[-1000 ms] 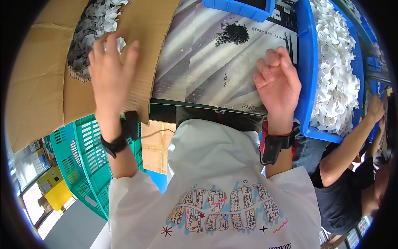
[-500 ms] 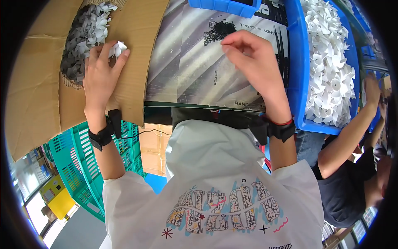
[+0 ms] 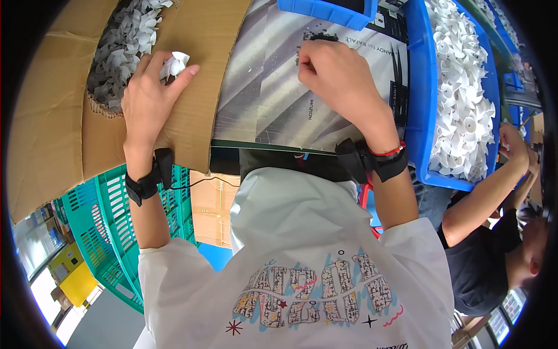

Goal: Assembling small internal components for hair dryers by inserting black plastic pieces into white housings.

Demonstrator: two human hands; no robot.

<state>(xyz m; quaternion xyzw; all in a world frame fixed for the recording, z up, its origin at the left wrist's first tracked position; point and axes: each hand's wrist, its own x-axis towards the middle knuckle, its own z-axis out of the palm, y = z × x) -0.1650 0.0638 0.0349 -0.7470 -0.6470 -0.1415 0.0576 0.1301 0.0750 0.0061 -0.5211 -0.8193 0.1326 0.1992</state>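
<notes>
My left hand (image 3: 145, 96) is closed around a small white fan blade (image 3: 174, 63), held between thumb and fingers. It rests over the cardboard (image 3: 195, 87), beside an opening heaped with similar white fan blades (image 3: 125, 41). Across the printed sheet (image 3: 256, 110), my right hand (image 3: 343, 78) has its fingers curled inward, just in front of a scatter of tiny black parts (image 3: 319, 34). Its fingertips are turned under, so anything pinched there is hidden. Both wrists wear black straps.
On the right, a long blue bin (image 3: 417, 99) is full of white fan blades (image 3: 459, 104). A smaller blue bin (image 3: 325, 9) sits at the far edge. A green crate (image 3: 110, 215) stands low at left. A co-worker's arm (image 3: 479, 195) reaches in at right.
My left hand has shifted slightly right, still with the fan blade, its thumb farther out. The right hand has moved a little left and its fingers have curled under near the black parts.
</notes>
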